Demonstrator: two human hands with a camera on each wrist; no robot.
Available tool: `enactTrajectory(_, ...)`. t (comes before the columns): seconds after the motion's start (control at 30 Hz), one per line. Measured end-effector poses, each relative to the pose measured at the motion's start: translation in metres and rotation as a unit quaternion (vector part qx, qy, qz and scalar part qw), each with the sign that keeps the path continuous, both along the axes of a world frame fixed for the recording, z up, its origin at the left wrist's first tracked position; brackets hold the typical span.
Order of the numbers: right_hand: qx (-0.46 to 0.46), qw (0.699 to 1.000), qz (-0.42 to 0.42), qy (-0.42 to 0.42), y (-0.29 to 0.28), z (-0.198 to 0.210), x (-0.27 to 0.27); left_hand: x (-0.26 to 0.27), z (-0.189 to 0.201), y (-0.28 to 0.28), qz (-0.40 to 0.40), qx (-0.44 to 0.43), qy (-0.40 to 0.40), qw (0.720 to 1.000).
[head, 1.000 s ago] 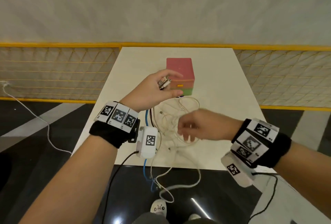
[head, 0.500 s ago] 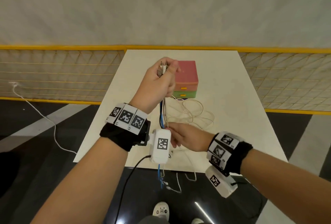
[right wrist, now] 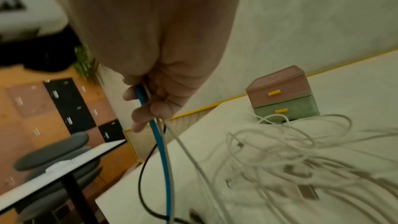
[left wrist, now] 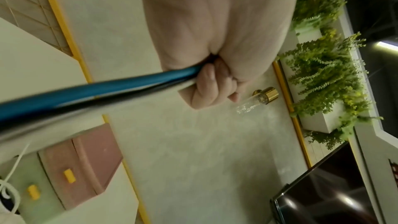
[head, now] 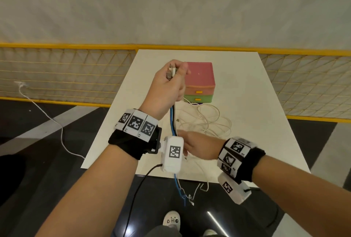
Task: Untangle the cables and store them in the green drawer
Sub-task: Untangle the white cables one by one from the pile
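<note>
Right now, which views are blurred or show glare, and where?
Head view: mostly sharp, right hand slightly smeared, glare streak on the dark floor. Left wrist view: blue cable streaked near the lens, left hand clearer. Right wrist view: white cables heavily smeared; green drawer soft but readable.

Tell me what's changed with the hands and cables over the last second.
The left hand rose, lifting the gripped cable ends upright. The right hand moved in from the white tangle and closed round the hanging blue cable and its neighbours. The green drawer stays shut, the tangle still on the table.
</note>
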State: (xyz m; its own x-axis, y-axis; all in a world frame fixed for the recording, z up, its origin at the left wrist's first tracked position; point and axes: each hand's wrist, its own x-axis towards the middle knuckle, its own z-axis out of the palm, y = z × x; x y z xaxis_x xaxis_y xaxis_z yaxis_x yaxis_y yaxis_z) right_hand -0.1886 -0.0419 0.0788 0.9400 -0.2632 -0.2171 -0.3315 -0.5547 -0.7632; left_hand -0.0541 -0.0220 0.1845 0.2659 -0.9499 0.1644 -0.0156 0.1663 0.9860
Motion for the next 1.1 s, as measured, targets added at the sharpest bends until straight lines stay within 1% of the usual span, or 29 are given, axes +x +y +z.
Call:
enactTrajectory(0.1,0.015,0.993,0.029,0.112,0.005,-0.027,-0.014,0.016,-0.004,0.004,0.02,0.023,0.011,0.999)
enactTrajectory(0.17,-0.01,0.988,0.033,0.15,0.001,-0.032,-0.022,0.024,-0.011,0.008,0.023,0.065,-0.006,0.998)
enactTrajectory(0.2,-0.034,0.988,0.016,0.151,-0.004,-0.036,-0.023,0.026,-0.015,0.01,0.021,0.088,-0.019,0.996)
enactTrajectory(0.3,-0.117,0.982,-0.087,0.123,-0.016,-0.055,-0.02,0.028,-0.026,0.014,0.014,0.132,-0.042,0.99)
enactTrajectory(0.33,-0.137,0.975,-0.111,0.136,-0.018,-0.062,-0.018,0.028,-0.03,0.015,0.017,0.139,-0.042,0.989)
enactTrajectory(0.37,-0.151,0.968,-0.114,0.162,-0.019,-0.07,-0.017,0.027,-0.033,0.016,0.02,0.146,-0.041,0.988)
enactTrajectory(0.5,-0.2,0.941,-0.036,0.269,-0.018,-0.095,-0.013,0.024,-0.042,0.019,0.021,0.162,-0.036,0.986)
enactTrajectory(0.6,-0.23,0.927,-0.047,0.292,-0.017,-0.104,-0.01,0.021,-0.046,0.021,0.022,0.166,-0.031,0.985)
enactTrajectory(0.67,-0.234,0.925,-0.058,0.293,-0.019,-0.109,-0.011,0.021,-0.046,0.021,0.024,0.167,-0.03,0.985)
enactTrajectory(0.77,-0.222,0.934,-0.096,0.264,-0.024,-0.111,-0.013,0.021,-0.049,0.021,0.024,0.168,-0.029,0.985)
enactTrajectory(0.83,-0.201,0.945,-0.151,0.207,-0.029,-0.102,-0.011,0.02,-0.052,0.02,0.025,0.167,-0.03,0.985)
enactTrajectory(0.9,-0.183,0.952,-0.211,0.129,-0.032,-0.083,-0.006,0.018,-0.056,0.018,0.032,0.166,-0.035,0.985)
enactTrajectory(0.97,-0.146,0.954,-0.257,0.044,-0.035,-0.059,-0.002,0.016,-0.059,0.014,0.051,0.164,-0.039,0.984)
enactTrajectory(1.03,-0.105,0.951,-0.288,-0.038,-0.035,-0.034,0.001,0.014,-0.06,0.01,0.076,0.161,-0.047,0.983)
enactTrajectory(1.1,-0.068,0.942,-0.309,-0.113,-0.033,-0.01,0.002,0.01,-0.058,0.005,0.089,0.162,-0.044,0.982)
